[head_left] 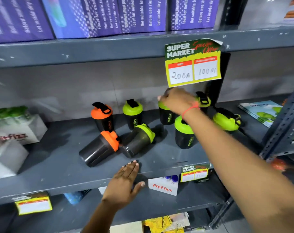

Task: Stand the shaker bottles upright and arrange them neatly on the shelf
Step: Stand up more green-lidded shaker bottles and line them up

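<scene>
Black shaker bottles with orange or green lids stand and lie on the grey shelf (159,162). Upright: an orange-lidded one (103,117), a green-lidded one (133,114), a green one in front (184,134) and one at the back right (203,100). Lying down: an orange-lidded bottle (99,147), a green-lidded bottle (137,140) and another green one at the right (227,120). My right hand (177,100) is closed over the top of an upright green-lidded bottle (166,116). My left hand (124,182) hovers flat and open at the shelf's front edge, holding nothing.
A yellow price sign (193,63) hangs from the upper shelf just above my right hand. White Fitfizz boxes (20,130) sit at the left, booklets (260,111) at the right. Purple boxes (109,15) fill the shelf above. A metal upright (284,121) stands at the right.
</scene>
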The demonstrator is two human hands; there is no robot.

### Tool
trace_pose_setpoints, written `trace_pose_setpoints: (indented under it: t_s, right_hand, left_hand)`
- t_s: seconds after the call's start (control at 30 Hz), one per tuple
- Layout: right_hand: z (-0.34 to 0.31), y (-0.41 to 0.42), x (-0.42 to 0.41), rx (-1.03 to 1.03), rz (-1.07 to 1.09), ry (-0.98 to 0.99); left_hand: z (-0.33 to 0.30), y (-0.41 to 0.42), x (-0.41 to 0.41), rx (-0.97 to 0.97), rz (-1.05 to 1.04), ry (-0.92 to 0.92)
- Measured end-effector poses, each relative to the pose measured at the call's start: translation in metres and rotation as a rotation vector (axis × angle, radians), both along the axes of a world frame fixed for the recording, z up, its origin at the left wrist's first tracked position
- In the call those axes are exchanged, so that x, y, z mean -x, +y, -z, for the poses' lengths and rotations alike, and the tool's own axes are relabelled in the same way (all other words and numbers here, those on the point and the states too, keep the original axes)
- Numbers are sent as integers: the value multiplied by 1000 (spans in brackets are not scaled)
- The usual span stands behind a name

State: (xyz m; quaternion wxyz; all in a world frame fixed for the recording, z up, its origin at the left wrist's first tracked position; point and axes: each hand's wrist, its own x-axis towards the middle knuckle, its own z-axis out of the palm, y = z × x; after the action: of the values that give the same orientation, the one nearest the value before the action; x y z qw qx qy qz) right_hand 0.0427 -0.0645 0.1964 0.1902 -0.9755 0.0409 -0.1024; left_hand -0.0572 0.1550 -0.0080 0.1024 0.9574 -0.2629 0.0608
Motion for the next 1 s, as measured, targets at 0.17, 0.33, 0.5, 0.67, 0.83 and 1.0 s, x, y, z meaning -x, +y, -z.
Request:
trace_pose_setpoints:
  t_s: [0.17,0.33,0.5,0.67,0.83,1.0]
  right_hand:
    - [95,75,-16,-624,42,275]
    - [145,91,-41,-1113,258,334]
    - [140,88,-37,-1083,368,234]
    - [118,84,-9,-576,340,-148]
    - [123,86,25,-29,39,-233]
    - [119,87,34,56,76,-154]
  left_hand:
    - [2,37,-6,81,-86,84]
    - [3,46,-16,49,-66,85]
    - [14,52,-21,14,-63,61]
    - [9,55,-31,-19,0,116]
    - [6,58,-45,-45,53,126]
    - [15,60,-48,-40,61,70]
